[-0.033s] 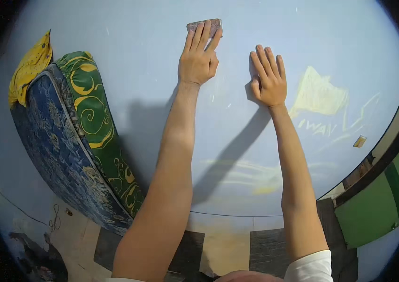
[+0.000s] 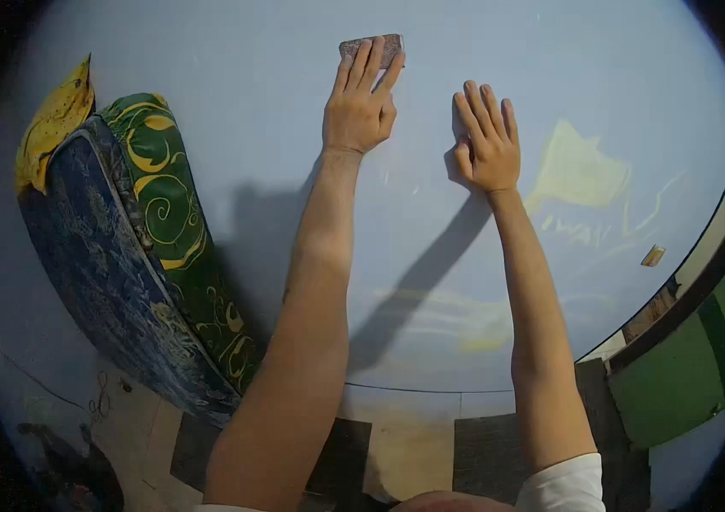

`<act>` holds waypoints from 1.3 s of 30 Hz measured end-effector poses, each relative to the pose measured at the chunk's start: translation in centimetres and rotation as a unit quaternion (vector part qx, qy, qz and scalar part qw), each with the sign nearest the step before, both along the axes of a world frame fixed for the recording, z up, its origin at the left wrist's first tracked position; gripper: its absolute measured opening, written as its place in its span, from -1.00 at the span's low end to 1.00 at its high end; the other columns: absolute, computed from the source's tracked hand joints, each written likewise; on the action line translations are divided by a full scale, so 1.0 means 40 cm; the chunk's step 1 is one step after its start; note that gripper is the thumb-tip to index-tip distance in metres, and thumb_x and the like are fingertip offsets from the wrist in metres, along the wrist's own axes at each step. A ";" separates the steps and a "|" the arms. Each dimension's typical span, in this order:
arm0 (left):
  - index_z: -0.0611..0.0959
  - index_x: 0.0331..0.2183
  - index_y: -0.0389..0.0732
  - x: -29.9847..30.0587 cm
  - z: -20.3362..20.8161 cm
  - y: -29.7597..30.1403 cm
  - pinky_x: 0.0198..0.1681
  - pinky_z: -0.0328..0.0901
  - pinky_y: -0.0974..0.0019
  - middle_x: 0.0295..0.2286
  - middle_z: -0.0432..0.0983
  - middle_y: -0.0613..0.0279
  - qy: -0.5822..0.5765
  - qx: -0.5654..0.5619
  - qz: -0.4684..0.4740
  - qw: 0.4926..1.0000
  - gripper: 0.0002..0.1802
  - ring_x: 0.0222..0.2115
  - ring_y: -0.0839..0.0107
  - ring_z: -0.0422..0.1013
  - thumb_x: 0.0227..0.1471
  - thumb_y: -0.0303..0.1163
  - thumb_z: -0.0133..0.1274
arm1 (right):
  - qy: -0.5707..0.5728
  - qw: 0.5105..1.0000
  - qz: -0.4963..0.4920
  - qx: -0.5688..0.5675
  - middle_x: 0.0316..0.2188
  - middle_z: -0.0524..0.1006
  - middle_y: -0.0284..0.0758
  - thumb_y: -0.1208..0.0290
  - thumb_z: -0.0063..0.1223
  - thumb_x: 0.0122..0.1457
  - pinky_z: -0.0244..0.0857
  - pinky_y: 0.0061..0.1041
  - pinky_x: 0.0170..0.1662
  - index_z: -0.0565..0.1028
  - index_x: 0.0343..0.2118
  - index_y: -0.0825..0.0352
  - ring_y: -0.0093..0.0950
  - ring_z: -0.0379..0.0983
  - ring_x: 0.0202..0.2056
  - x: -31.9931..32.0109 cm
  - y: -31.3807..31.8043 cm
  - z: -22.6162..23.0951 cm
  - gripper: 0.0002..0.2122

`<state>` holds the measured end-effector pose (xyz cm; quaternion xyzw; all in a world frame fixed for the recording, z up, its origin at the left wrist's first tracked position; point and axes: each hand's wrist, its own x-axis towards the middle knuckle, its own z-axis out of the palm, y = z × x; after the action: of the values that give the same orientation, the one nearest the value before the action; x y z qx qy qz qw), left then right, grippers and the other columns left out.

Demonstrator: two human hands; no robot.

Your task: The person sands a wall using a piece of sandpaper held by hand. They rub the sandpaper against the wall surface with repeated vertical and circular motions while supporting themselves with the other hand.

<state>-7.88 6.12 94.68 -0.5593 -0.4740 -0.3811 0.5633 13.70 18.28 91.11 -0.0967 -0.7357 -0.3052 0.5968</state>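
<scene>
High on the pale blue wall [image 2: 277, 102], my left hand [image 2: 355, 115] presses a flat, brownish-grey rectangular pad [image 2: 393, 44] to the surface. Its fingers reach up across the pad, which shows above and between the fingertips. Lower and to the right, my right hand [image 2: 490, 149] lies against the same wall with fingers stretched upward and nothing in it. A pale yellow patch [image 2: 580, 166] marks the wall to the right of that hand, with light scrawled lines below it.
At the left, a blue patterned mattress [image 2: 115, 256] and a green-and-yellow one [image 2: 162, 183] lean upright, with a yellow cloth [image 2: 59, 119] on top. A green panel [image 2: 678, 384] stands at lower right. Dark and beige tiles [image 2: 409, 452] cover the floor below.
The picture has grown darker. Both hands and the pad stay in almost the same places.
</scene>
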 end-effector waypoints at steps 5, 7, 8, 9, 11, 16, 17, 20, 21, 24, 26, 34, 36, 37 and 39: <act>0.40 0.35 0.07 -0.005 -0.002 0.007 0.46 -0.06 -0.14 0.39 0.14 0.15 -0.009 0.017 0.026 0.999 -0.25 0.40 0.09 0.06 0.10 -0.45 -0.08 | -0.004 1.000 -0.010 0.000 0.41 0.30 -0.42 0.32 -0.15 0.07 -0.06 -0.10 0.48 0.34 0.38 0.06 -0.38 0.18 0.42 0.005 0.010 0.002 -0.31; 0.39 0.35 0.09 -0.009 -0.002 0.001 0.48 -0.08 -0.13 0.40 0.13 0.17 -0.021 0.014 -0.008 1.000 -0.25 0.41 0.14 0.03 0.11 -0.45 -0.10 | 0.000 1.000 -0.001 0.009 0.41 0.30 -0.41 0.30 -0.14 0.06 -0.07 -0.11 0.49 0.33 0.38 0.05 -0.38 0.16 0.43 -0.005 0.012 -0.001 -0.30; 0.39 0.35 0.09 -0.011 -0.006 0.003 0.48 -0.08 -0.12 0.40 0.13 0.17 -0.020 0.014 -0.001 1.000 -0.25 0.42 0.13 0.03 0.11 -0.46 -0.10 | -0.002 1.000 0.001 0.001 0.41 0.30 -0.41 0.30 -0.14 0.06 -0.07 -0.11 0.49 0.33 0.38 0.05 -0.39 0.16 0.43 -0.006 0.010 -0.005 -0.30; 0.39 0.35 0.09 -0.010 -0.009 0.005 0.48 -0.08 -0.12 0.40 0.13 0.17 -0.020 0.015 0.006 1.000 -0.25 0.42 0.13 0.02 0.11 -0.46 -0.10 | -0.007 1.000 -0.009 0.001 0.40 0.31 -0.42 0.31 -0.14 0.05 -0.07 -0.11 0.49 0.34 0.37 0.05 -0.38 0.17 0.42 -0.004 0.014 -0.005 -0.30; 0.39 0.35 0.08 -0.010 -0.005 -0.001 0.48 -0.07 -0.12 0.40 0.12 0.19 -0.017 0.011 0.023 1.000 -0.25 0.42 0.14 0.01 0.11 -0.46 -0.11 | -0.003 1.000 -0.003 0.005 0.40 0.31 -0.41 0.31 -0.13 0.04 -0.07 -0.10 0.49 0.36 0.36 0.06 -0.38 0.17 0.42 -0.005 0.011 0.002 -0.31; 0.40 0.34 0.05 0.005 0.003 0.004 0.47 -0.06 -0.12 0.38 0.16 0.15 0.016 -0.009 0.011 1.000 -0.25 0.40 0.14 0.06 0.08 -0.41 -0.09 | 0.000 1.000 0.007 0.002 0.40 0.31 -0.38 0.32 -0.11 0.02 -0.07 -0.08 0.47 0.37 0.35 0.08 -0.35 0.18 0.42 0.002 0.012 0.001 -0.30; 0.41 0.34 0.04 0.001 0.001 0.002 0.47 -0.06 -0.12 0.38 0.17 0.13 0.026 -0.018 0.010 0.999 -0.25 0.40 0.13 0.07 0.08 -0.41 -0.08 | 0.000 1.000 0.009 0.010 0.40 0.31 -0.38 0.33 -0.10 0.01 -0.07 -0.08 0.47 0.37 0.35 0.08 -0.34 0.19 0.42 -0.002 0.014 0.002 -0.30; 0.40 0.34 0.03 -0.006 -0.013 0.003 0.46 -0.07 -0.15 0.38 0.17 0.12 -0.012 -0.003 0.005 1.000 -0.26 0.40 0.12 0.07 0.10 -0.42 -0.11 | -0.007 1.000 0.010 0.004 0.40 0.31 -0.39 0.33 -0.10 0.02 -0.06 -0.08 0.48 0.37 0.36 0.08 -0.33 0.19 0.41 -0.005 0.016 -0.004 -0.30; 0.40 0.34 0.03 -0.021 -0.024 0.016 0.47 -0.09 -0.19 0.38 0.17 0.13 -0.041 0.042 0.003 0.998 -0.27 0.40 0.11 0.06 0.12 -0.43 -0.13 | -0.010 1.000 0.000 0.005 0.41 0.30 -0.41 0.31 -0.12 0.02 -0.06 -0.08 0.48 0.36 0.36 0.07 -0.34 0.18 0.42 -0.006 0.017 -0.006 -0.30; 0.37 0.36 0.04 -0.027 -0.007 0.016 0.47 -0.12 -0.22 0.38 0.15 0.13 -0.065 0.110 0.000 0.992 -0.26 0.41 0.11 0.04 0.13 -0.42 -0.12 | 0.000 1.000 0.010 0.007 0.41 0.30 -0.41 0.31 -0.13 0.02 -0.06 -0.07 0.48 0.35 0.37 0.06 -0.35 0.18 0.42 -0.003 0.013 0.007 -0.29; 0.34 0.37 0.06 -0.018 -0.015 0.014 0.47 -0.11 -0.18 0.39 0.14 0.16 -0.039 0.067 -0.001 0.997 -0.23 0.41 0.12 0.04 0.11 -0.39 -0.08 | 0.000 1.000 0.001 0.009 0.41 0.29 -0.41 0.29 -0.14 0.03 -0.05 -0.08 0.48 0.34 0.37 0.04 -0.36 0.18 0.42 -0.002 0.020 0.000 -0.29; 0.39 0.35 0.00 -0.021 -0.015 0.012 0.45 0.02 -0.05 0.36 0.21 0.19 -0.004 0.065 0.007 0.998 -0.28 0.37 0.15 0.14 0.13 -0.45 -0.12 | 0.006 1.000 0.003 0.026 0.40 0.32 -0.41 0.24 -0.14 0.05 -0.03 -0.08 0.46 0.37 0.35 0.04 -0.34 0.23 0.39 -0.011 0.028 -0.002 -0.32; 0.39 0.34 -0.03 -0.028 -0.014 0.010 0.45 0.03 -0.04 0.36 0.21 0.16 -0.029 0.082 -0.011 0.996 -0.29 0.37 0.15 0.14 0.14 -0.45 -0.13 | 0.009 0.999 0.011 0.035 0.39 0.32 -0.41 0.23 -0.14 0.06 -0.04 -0.07 0.46 0.37 0.35 0.04 -0.34 0.23 0.39 -0.014 0.030 0.004 -0.32; 0.39 0.34 -0.13 -0.015 -0.015 -0.001 0.45 0.01 -0.06 0.36 0.21 0.09 -0.031 0.065 -0.009 0.997 -0.30 0.38 0.13 0.13 0.13 -0.46 -0.13 | 0.009 0.999 0.016 0.032 0.39 0.33 -0.41 0.23 -0.14 0.06 -0.05 -0.07 0.47 0.37 0.35 0.04 -0.34 0.23 0.39 -0.013 0.029 0.002 -0.33; 0.32 0.35 -0.24 -0.005 0.005 -0.022 0.47 -0.07 -0.06 0.37 0.15 -0.03 -0.013 0.010 0.010 1.000 -0.27 0.40 0.05 0.06 0.15 -0.34 -0.12 | 0.008 0.999 0.014 0.028 0.39 0.33 -0.41 0.23 -0.14 0.06 -0.06 -0.08 0.47 0.37 0.35 0.03 -0.35 0.22 0.40 -0.011 0.027 0.004 -0.33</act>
<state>-8.08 5.25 94.89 -0.5438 -0.4834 -0.3873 0.5662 13.26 19.36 91.26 -0.0716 -0.7232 -0.3167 0.6095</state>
